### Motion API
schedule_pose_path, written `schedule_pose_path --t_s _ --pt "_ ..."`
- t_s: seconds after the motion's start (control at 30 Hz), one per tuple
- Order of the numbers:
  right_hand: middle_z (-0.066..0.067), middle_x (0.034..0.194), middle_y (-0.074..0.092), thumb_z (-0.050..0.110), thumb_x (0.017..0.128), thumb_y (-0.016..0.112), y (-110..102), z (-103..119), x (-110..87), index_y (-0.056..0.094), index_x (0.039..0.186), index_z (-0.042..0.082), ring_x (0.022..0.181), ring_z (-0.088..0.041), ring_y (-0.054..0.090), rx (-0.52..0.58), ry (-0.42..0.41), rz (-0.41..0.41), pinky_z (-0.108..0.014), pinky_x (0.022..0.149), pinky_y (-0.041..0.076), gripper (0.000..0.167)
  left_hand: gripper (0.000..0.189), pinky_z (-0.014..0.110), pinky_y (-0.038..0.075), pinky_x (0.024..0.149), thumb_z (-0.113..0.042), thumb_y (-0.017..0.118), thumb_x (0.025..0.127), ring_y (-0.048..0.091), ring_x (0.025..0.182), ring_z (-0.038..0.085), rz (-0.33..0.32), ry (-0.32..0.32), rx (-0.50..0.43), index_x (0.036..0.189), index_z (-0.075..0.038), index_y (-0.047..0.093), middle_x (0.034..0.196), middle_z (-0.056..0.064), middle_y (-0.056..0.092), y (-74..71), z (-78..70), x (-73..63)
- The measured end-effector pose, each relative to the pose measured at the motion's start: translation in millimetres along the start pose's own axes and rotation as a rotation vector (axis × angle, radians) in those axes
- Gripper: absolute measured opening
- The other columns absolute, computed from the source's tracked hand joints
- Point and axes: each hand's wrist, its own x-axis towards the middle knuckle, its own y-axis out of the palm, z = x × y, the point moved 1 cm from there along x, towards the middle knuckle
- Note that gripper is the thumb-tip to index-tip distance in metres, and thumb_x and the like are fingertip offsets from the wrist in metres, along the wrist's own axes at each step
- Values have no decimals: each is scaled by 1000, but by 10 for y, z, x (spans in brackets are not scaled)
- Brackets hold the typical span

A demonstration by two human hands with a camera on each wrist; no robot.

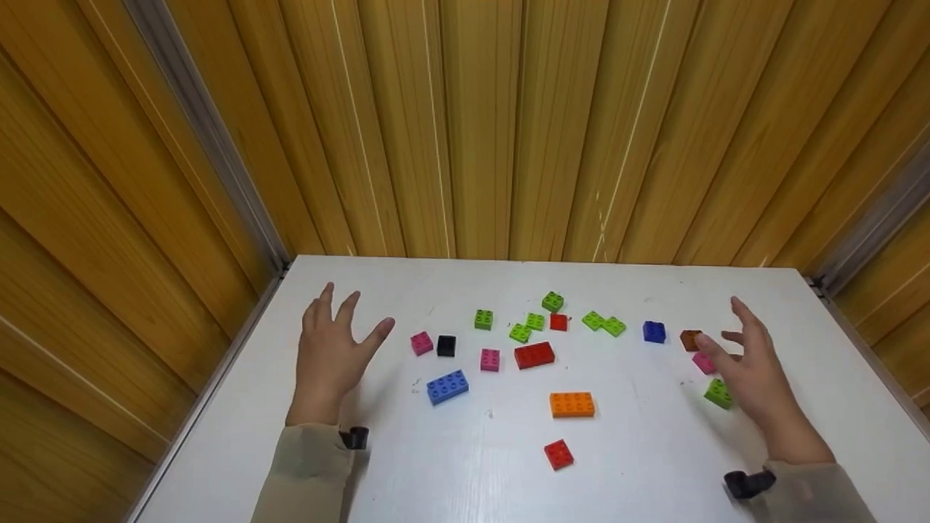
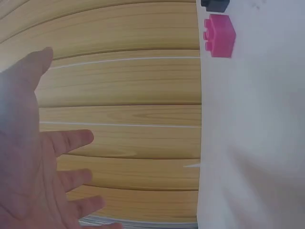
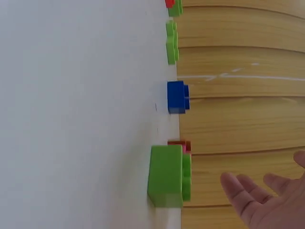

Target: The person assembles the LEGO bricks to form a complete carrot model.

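Observation:
My left hand (image 1: 327, 363) is raised over the left side of the white table (image 1: 450, 472), fingers spread and holding nothing. Closest to it are a pink brick (image 1: 421, 343), a black brick (image 1: 446, 346) and a long blue brick (image 1: 447, 387). Over the right side hovers my right hand (image 1: 759, 370), fingers apart, also with nothing in it. In the head view it overlaps a brown brick (image 1: 690, 340), a second pink brick (image 1: 703, 362) and a green brick (image 1: 718, 394). The right wrist view shows that green brick (image 3: 167, 176) standing on the table, apart from the fingers.
Between the hands lie a red long brick (image 1: 535, 355), an orange brick (image 1: 572, 404), a small red brick (image 1: 559, 455) and a dark blue brick (image 1: 654, 332). Several green bricks lie farther back. Wood-look panels (image 1: 479, 131) rise behind the table.

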Motion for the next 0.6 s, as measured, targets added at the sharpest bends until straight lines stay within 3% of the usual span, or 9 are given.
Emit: schedule_pose_path --t_s 0.07,0.17,0.27,0.33,0.5,0.6 --pt "-26 189 8 50 115 64 62 17 -11 1 183 20 159 -57 40 39 -3 18 -29 111 61 98 92 76 28 134 -79 60 103 18 175 50 13 -2 -40 173 -20 47 191 16 17 16 -58 -22" --pt "-23 189 16 47 115 65 126 10 -39 5 184 20 150 -32 50 73 -8 29 2 89 46 94 86 74 33 132 -74 64 104 24 174 47 32 -4 -83 170 -20 52 190 13 23 52 -133 -45" --pt "-23 187 20 45 116 64 166 -2 -52 9 183 20 132 0 52 96 -9 30 1 89 47 91 82 73 35 132 -70 68 104 27 174 46 40 -4 -106 167 -20 55 189 11 26 80 -201 -62" --pt "-24 186 23 44 116 64 189 -1 -50 11 183 20 120 13 50 115 -9 26 -1 89 49 89 79 73 37 131 -67 70 104 29 173 45 32 7 -122 166 -20 57 188 10 28 87 -247 -69" --pt "-19 183 30 41 118 61 269 39 -73 15 182 16 115 16 58 207 -14 25 -8 91 56 82 72 68 43 130 -60 76 102 38 170 42 4 58 -203 160 -20 63 183 7 39 102 -376 -121" --pt "-4 169 45 38 119 59 332 63 -103 21 180 12 115 9 65 295 8 20 -14 90 59 76 66 62 50 127 -53 80 102 53 159 37 20 99 -312 158 -21 65 178 6 47 132 -479 -172"
